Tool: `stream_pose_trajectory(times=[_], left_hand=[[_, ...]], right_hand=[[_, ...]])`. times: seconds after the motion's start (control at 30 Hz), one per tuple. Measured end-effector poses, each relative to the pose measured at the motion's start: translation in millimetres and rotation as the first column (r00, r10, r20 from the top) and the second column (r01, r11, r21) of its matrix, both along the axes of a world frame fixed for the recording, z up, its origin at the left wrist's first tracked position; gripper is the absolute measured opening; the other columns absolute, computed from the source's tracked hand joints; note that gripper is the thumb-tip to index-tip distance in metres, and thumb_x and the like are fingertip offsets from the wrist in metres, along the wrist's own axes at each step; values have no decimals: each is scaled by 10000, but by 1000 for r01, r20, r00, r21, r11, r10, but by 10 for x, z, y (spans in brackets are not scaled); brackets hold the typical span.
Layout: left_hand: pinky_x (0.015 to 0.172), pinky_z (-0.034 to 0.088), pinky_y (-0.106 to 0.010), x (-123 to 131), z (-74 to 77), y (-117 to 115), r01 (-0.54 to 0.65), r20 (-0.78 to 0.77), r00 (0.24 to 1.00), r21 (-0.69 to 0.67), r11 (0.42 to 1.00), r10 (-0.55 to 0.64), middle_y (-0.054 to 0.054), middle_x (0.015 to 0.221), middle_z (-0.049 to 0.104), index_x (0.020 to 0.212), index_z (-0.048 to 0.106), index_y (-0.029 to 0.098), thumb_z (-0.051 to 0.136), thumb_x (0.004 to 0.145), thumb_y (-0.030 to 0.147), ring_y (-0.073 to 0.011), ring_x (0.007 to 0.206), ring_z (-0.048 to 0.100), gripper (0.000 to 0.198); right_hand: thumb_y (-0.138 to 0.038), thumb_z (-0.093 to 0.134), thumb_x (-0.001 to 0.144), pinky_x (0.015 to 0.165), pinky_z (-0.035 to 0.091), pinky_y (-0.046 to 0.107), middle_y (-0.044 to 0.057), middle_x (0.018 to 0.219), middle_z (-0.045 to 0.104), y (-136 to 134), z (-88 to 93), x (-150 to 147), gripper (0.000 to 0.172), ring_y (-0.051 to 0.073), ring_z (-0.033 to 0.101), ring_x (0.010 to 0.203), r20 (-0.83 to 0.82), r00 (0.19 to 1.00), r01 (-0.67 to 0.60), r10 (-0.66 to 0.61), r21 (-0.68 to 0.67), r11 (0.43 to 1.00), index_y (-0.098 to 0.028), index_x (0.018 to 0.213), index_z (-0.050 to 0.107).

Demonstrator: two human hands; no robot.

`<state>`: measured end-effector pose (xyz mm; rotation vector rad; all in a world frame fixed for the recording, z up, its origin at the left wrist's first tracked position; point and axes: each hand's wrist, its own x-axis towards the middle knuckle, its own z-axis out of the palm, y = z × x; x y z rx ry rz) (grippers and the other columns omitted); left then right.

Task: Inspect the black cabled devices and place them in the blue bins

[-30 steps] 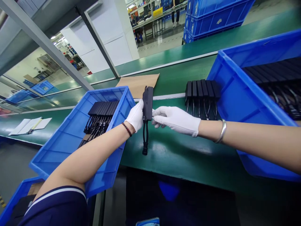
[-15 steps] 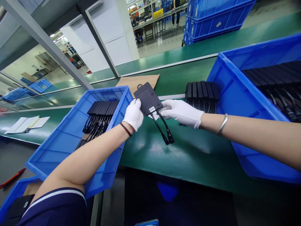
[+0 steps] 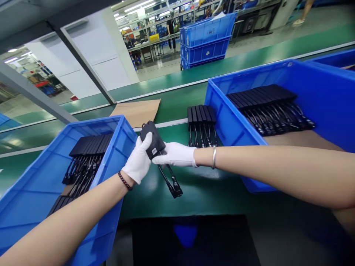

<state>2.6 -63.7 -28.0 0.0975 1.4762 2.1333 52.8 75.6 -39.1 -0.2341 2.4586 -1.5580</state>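
Note:
A flat black electronic module [image 3: 152, 140] with a small white label, a hanging loop at its top and two short plug-ended cables [image 3: 170, 181] is held above the green bench. My left hand [image 3: 138, 157], in a white glove, grips its left side with the thumb across the face. My right hand [image 3: 176, 154], gloved too, closes on its lower right edge beside the cable exits; some fingertips are hidden behind it. Just beyond my right hand, a row of similar modules [image 3: 202, 114] stands on the bench with cables toward me.
A blue crate [image 3: 111, 177] at left holds rows of modules. Another blue crate [image 3: 235, 118] at right has a row of modules on cardboard. A brown cardboard sheet [image 3: 135, 111] lies behind on the green bench [image 3: 149, 207]. Stacked blue crates [image 3: 205, 51] stand beyond.
My view has swung to the right, showing more of the right crate. The module has tilted, and my right hand has come in from beside the cables to close on its lower edge.

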Motion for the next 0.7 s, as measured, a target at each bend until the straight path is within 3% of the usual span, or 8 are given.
stream_pose_trajectory(times=[0.1, 0.17, 0.23, 0.3, 0.4, 0.53, 0.63, 0.7], left_hand=[[934, 494, -224, 138, -53, -4, 5, -54, 999, -85, 996, -10, -14, 1351, 548, 1513, 29, 378, 778, 768, 241, -133, 1164, 568, 1066], [897, 503, -204, 185, -100, -15, 0, -49, 999, -155, 988, -8, 2, 1332, 557, 1504, 40, 399, 801, 711, 156, -125, 1123, 587, 1126], [790, 527, -185, 169, -122, -22, -19, -30, 999, -177, 984, 13, 7, 1195, 624, 1443, 278, 362, 765, 699, 116, -116, 962, 636, 922], [664, 533, -183, 75, -103, -1, -47, 22, 998, -188, 981, 52, 4, 948, 654, 1241, 501, 260, 698, 708, 121, -109, 752, 634, 586], [636, 562, -249, -185, -23, 135, -68, 116, 989, -216, 974, 95, -27, 757, 591, 980, 564, 150, 588, 757, 192, -143, 656, 618, 229], [722, 592, -358, -544, -45, 565, -18, 145, 989, -143, 990, 39, -100, 924, 618, 1051, 552, 141, 474, 835, 316, -212, 792, 656, 288], [756, 585, -362, -678, -271, 988, -11, 79, 997, -13, 1000, 12, -83, 1027, 607, 1087, 528, 191, 504, 826, 363, -214, 852, 655, 313], [778, 569, -327, -714, -489, 1244, -14, 19, 1000, 27, 1000, 13, -60, 983, 597, 1015, 522, 194, 574, 769, 311, -194, 861, 649, 277]], right_hand=[[-378, 655, 734, 641, 487, 244, 45, 918, 673, -22, -30, -6, 522, 165, 634, 746, -80, 996, 46, -35, 145, 988, -137, 1186, 553], [-437, 675, 711, 654, 483, 252, 53, 938, 670, -28, 13, 6, 528, 194, 638, 812, -84, 994, -44, 67, 252, 967, -149, 1146, 594], [-565, 667, 704, 658, 489, 279, 95, 974, 666, -36, 92, 51, 669, 234, 638, 858, -2, 976, -203, 220, 372, 905, -124, 1197, 573], [-654, 547, 772, 650, 497, 326, 154, 992, 657, -56, 169, 130, 755, 274, 641, 866, 74, 951, -297, 302, 503, 812, -77, 1259, 522], [-588, 411, 869, 636, 504, 377, 161, 981, 657, -109, 220, 267, 597, 300, 650, 865, 90, 911, -358, 402, 656, 665, -116, 1199, 571], [-503, 465, 884, 658, 512, 403, 122, 949, 672, -173, 181, 365, 448, 290, 656, 857, 153, 808, -476, 568, 739, 477, -157, 1119, 624], [-490, 539, 860, 675, 506, 383, 112, 983, 673, -163, 140, 344, 446, 276, 657, 860, 230, 717, -586, 658, 710, 390, -149, 1133, 628], [-488, 578, 844, 692, 500, 356, 108, 1005, 671, -130, 121, 302, 479, 263, 657, 877, 282, 639, -667, 716, 668, 332, -131, 1161, 621]])
